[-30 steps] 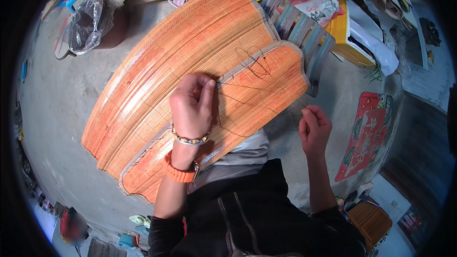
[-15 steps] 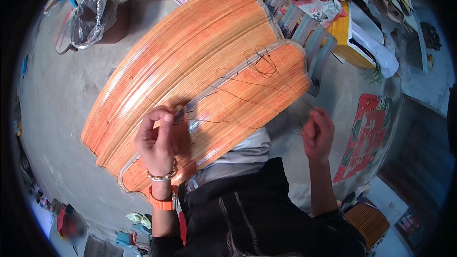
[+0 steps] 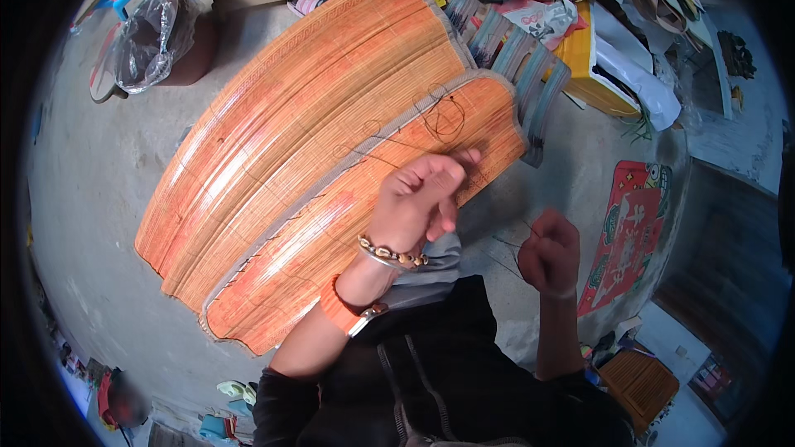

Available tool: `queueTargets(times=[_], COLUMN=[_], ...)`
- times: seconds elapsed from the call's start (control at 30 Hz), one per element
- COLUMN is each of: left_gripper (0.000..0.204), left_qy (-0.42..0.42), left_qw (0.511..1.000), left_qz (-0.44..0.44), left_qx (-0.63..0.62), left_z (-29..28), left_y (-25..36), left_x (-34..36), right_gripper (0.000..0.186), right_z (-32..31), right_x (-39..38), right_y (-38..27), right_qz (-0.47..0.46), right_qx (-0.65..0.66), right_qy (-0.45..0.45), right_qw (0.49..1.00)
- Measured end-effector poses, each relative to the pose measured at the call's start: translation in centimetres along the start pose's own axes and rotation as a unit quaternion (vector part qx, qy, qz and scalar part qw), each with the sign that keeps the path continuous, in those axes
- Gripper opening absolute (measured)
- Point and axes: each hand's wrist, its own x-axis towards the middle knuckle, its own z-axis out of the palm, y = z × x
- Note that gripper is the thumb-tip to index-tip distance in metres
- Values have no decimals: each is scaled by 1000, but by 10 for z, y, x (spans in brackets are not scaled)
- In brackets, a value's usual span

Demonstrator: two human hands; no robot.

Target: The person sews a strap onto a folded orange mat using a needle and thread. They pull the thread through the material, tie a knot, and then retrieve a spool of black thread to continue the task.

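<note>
Orange woven reed mats (image 3: 315, 174), stacked on the concrete floor, now have the left hand (image 3: 418, 203) back over their grey-bound near edge, fingers curled as if pinching dark thread (image 3: 439, 112), while the right hand (image 3: 548, 252), off the mats' right edge, remains fisted, suggesting another stitch drawn through.

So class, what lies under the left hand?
Under the left hand lies the smaller orange mat, edged in grey, with dark thread looped nearby. The patch beneath the palm is covered.
</note>
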Motion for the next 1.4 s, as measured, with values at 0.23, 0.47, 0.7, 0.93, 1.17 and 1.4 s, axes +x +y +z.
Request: queueTargets(times=[0.23, 0.47, 0.7, 0.93, 1.17, 1.4], left_gripper=[25, 25, 26, 28, 28, 21], left_qy=[57, 31, -16, 68, 185, 275], left_qw=[986, 948, 909, 911, 883, 873], left_qz=[121, 229, 295, 340, 400, 396], left_qx=[-101, -219, -296, -224, -160, -66], left_z=[-20, -69, -114, -137, -147, -156], left_y=[24, 49, 71, 62, 47, 38], left_x=[-18, -56, -116, -163, -187, -207], right_gripper=[9, 11, 11, 12, 12, 8], right_z=[-24, -23, -16, -6, 9, 25], right_x=[0, 7, 13, 18, 18, 19], right_y=[6, 15, 20, 31, 35, 38], right_qz=[-56, -6, 15, 91, 70, 125], right_qx=[125, 167, 181, 260, 263, 146], right_qy=[-50, -57, -91, -104, -209, -139], right_qw=[989, 984, 979, 956, 939, 971])
